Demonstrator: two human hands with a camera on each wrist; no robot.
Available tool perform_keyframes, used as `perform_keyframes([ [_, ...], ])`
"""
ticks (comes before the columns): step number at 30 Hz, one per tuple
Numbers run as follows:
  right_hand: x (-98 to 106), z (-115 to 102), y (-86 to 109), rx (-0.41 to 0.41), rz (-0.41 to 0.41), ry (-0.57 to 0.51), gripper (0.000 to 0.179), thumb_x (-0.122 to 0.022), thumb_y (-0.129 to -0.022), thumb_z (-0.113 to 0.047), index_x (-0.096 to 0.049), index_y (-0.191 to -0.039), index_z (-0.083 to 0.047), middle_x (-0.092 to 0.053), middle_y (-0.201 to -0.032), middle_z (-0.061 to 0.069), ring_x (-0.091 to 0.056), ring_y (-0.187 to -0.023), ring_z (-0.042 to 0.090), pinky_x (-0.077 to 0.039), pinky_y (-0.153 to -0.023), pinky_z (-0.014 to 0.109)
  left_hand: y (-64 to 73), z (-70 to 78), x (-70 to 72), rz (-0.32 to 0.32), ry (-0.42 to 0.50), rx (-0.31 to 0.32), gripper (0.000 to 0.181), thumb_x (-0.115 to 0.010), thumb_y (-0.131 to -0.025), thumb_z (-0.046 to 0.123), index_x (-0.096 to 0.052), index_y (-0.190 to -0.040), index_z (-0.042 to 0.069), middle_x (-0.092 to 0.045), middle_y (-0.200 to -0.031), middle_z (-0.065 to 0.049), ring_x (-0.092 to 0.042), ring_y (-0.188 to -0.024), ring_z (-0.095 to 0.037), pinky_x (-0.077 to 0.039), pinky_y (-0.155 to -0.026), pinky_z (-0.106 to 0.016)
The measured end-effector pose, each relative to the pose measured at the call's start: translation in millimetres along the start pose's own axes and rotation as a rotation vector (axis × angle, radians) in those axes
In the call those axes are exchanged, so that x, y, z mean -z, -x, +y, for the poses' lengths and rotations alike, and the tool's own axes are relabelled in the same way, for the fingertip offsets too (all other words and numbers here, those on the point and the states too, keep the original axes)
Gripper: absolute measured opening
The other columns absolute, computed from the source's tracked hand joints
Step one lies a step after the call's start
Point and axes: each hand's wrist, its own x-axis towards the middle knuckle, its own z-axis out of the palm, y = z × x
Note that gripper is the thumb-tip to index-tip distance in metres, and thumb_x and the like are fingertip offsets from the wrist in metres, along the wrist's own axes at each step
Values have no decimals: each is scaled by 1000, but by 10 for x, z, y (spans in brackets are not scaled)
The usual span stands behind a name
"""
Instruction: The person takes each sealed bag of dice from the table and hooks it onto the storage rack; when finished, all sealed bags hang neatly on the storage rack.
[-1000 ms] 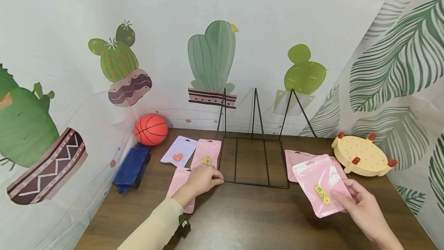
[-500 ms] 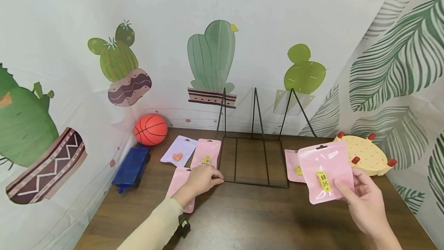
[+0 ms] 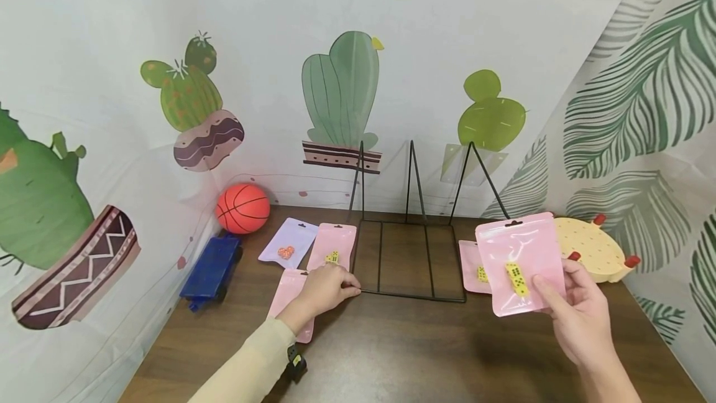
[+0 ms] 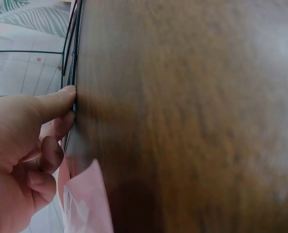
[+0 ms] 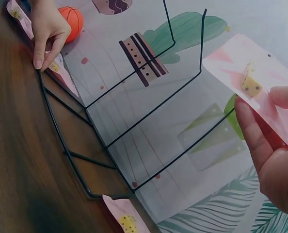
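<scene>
Head view: your right hand (image 3: 578, 322) pinches the pink bag (image 3: 530, 257), raised right of the rack (image 3: 414, 296); your left hand (image 3: 326, 289) pinches the rack's near-left corner. Likely light, slick and bendy, the bag suits an edge grip.

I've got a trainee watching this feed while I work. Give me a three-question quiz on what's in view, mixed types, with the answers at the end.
1. Multiple choice. What does the right hand hold?
A) the orange ball
B) a pink pouch
C) the blue cart

2. True or false: the left hand pinches the near left corner of the black wire rack.

3. Fill in: in the head view, the lavender pouch lies to the ___ of the rack.

Key: 1. B; 2. True; 3. left.
</scene>
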Motion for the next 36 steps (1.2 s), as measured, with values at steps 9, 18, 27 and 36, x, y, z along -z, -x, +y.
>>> perform_keyframes([
  [9, -83, 40, -54, -52, 83, 94, 32, -52, -96, 23, -60, -120, 4, -69, -98, 9, -72, -80, 14, -59, -59, 30, 13, 10, 12, 0, 4, -2, 6, -82, -91, 30, -85, -93, 25, -76, -89, 16, -71, -90, -9, -56, -75, -36],
  [18, -154, 128, -207, -97, 194, 285, 29, -65, -95, 13, -60, -118, -3, -68, -99, 5, -72, -71, 11, -56, -50, 32, 11, 9, 11, 16, 5, -14, 5, -83, -90, 29, -85, -92, 25, -75, -88, 17, -71, -90, -9, -55, -75, -36],
  [27, -251, 264, -536, -153, 268, 296, 27, -68, -96, 6, -60, -119, -7, -66, -105, 5, -68, -81, 10, -59, -59, 30, 1, 5, 2, 7, 6, -7, 6, -82, -91, 31, -85, -92, 26, -76, -89, 17, -71, -90, -8, -55, -75, -35],
  [36, -346, 489, -957, -148, 298, 285, 25, -69, -96, 4, -58, -115, -9, -64, -107, 6, -67, -82, 10, -59, -59, 26, -3, 2, -5, 2, 7, -2, 7, -82, -91, 30, -85, -92, 24, -76, -90, 17, -71, -90, -9, -56, -76, -36],
])
